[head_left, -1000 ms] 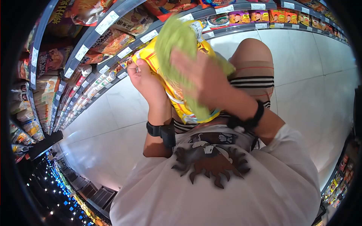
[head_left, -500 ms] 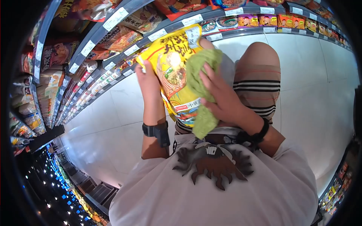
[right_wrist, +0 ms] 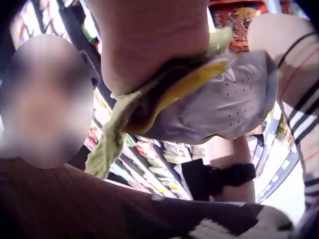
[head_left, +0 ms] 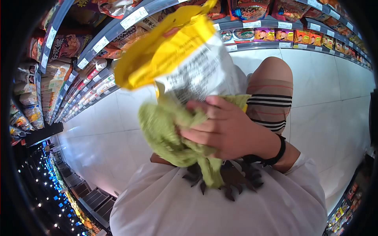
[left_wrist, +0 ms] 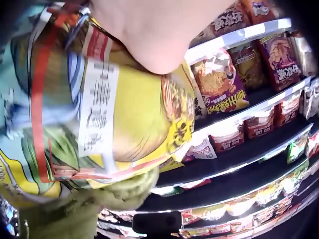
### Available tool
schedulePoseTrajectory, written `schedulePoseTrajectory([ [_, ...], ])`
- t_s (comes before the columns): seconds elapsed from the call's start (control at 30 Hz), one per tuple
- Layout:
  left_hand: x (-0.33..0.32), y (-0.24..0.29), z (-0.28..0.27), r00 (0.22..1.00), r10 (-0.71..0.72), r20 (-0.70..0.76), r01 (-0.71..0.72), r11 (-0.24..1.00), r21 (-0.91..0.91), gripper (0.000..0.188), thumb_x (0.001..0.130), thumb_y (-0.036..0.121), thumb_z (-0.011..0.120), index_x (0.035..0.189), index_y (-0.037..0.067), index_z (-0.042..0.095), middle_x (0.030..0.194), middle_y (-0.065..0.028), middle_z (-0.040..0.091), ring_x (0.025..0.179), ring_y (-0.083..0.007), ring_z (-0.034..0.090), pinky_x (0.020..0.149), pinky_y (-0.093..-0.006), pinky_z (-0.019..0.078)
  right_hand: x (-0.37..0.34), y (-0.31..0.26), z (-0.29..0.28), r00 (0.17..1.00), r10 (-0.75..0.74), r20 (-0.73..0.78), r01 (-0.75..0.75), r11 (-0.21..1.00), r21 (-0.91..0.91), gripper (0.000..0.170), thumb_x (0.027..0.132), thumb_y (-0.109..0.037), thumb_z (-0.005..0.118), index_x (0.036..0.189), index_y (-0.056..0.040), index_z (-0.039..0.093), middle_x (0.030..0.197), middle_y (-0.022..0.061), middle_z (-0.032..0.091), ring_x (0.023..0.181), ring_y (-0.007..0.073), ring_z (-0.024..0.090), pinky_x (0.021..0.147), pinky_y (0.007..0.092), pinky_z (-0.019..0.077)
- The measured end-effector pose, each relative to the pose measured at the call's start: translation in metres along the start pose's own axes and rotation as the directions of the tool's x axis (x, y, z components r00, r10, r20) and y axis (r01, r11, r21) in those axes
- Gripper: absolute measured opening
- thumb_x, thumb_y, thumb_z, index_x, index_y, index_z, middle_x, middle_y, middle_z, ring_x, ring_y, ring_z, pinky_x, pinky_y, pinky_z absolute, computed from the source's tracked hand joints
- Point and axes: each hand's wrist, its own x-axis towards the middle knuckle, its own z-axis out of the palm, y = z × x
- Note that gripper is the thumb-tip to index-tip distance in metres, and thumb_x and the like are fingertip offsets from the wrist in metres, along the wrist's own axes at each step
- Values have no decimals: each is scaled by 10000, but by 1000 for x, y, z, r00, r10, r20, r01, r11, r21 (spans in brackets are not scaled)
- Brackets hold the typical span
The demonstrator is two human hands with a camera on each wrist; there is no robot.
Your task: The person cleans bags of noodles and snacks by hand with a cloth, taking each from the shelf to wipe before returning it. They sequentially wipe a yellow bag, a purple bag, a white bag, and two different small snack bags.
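Observation:
A large yellow noodle bag is raised in front of the body, its white printed back facing up in the head view. The left wrist view shows its picture side close beneath the heel of my left hand. That hand supports the bag from below; its fingers are hidden. My right hand grips a crumpled green cloth against the bag's near end, fingers bent over the folds. Below the right hand in the right wrist view hangs a cloth end, beside the bag's silvery surface.
Store shelves with packaged noodles and price tags curve along the front and left. A bare knee and striped shorts are at the right, above a white tiled floor. Another shelf of goods stands at the lower right.
The bag has been turned from its yellow picture side to its white back and raised. The left hand has gone out of sight beneath it. The right hand moved with the cloth to the near end.

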Motion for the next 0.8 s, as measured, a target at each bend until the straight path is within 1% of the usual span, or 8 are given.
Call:
schedulePoseTrajectory([
  [0.1, 1, -4, 10, 993, -112, 41, 115, 990, -76, 395, 1049, 292, 401, 1342, 36, 463, 1206, -112, 622, 1036, -209, 656, 867, -335, 553, -9, 8, 21, 1000, 11, -28, -15, 986, -164, 527, 710, -211, 721, 1211, -93, 606, 1198, 57, 558, 1306, 287, 480, 1060, 497, 373],
  [0.27, 0, -15, 22, 936, -333, 115, 348, 923, -164, 393, 1047, 289, 404, 1343, 37, 462, 1193, -108, 628, 1025, -208, 659, 860, -329, 553, -3, 50, 12, 850, 415, -325, -497, 836, -234, 528, 859, -207, 619, 1341, -24, 508, 1345, 178, 530, 1257, 362, 509, 1083, 477, 342],
  [0.37, 2, -19, 29, 878, -448, 169, 477, 853, -212, 393, 1046, 287, 406, 1344, 37, 462, 1186, -106, 631, 1019, -207, 661, 856, -325, 553, -9, 73, 16, 736, 574, -358, -655, 738, -162, 517, 921, -191, 554, 1383, 14, 447, 1426, 214, 468, 1274, 411, 477, 1109, 465, 318],
  [0.43, 4, -20, 30, 853, -487, 189, 521, 822, -229, 393, 1045, 286, 407, 1344, 38, 462, 1183, -105, 633, 1017, -207, 661, 854, -324, 553, -25, 80, 16, 574, 733, -366, -750, 649, 125, 554, 934, -231, 554, 1404, 22, 407, 1442, 216, 448, 1245, 432, 466, 1057, 545, 342],
  [0.53, 12, -21, 30, 867, -448, 217, 493, 833, -250, 394, 1045, 287, 406, 1345, 37, 462, 1188, -106, 630, 1021, -208, 659, 860, -326, 550, -45, 54, 10, 699, 640, -320, -671, 741, 15, 534, 904, -198, 586, 1379, 8, 455, 1444, 203, 453, 1236, 414, 481, 1059, 524, 350],
  [0.6, 12, -19, 26, 877, -419, 234, 472, 841, -263, 396, 1045, 288, 406, 1346, 36, 462, 1191, -106, 628, 1024, -208, 657, 864, -327, 549, -47, 19, 4, 846, 527, -76, -529, 816, -231, 520, 854, -171, 625, 1345, -40, 519, 1389, 173, 507, 1267, 368, 483, 1067, 508, 355],
  [0.7, -25, -2, 0, 872, -409, 269, 474, 842, -257, 398, 1045, 288, 406, 1347, 36, 463, 1196, -106, 626, 1029, -209, 655, 869, -329, 546, -36, -5, 9, 912, 292, 288, -247, 951, -184, 533, 812, -181, 652, 1328, -91, 552, 1328, 127, 547, 1301, 329, 469, 1076, 516, 348],
  [0.8, -2, -14, 11, 857, -402, 323, 483, 845, -229, 399, 1045, 289, 405, 1348, 35, 463, 1201, -106, 623, 1034, -210, 653, 875, -331, 544, -29, 27, -3, 912, 408, 40, -359, 842, -402, 517, 819, -176, 648, 1323, -110, 557, 1270, 105, 570, 1324, 317, 452, 1083, 503, 351],
])
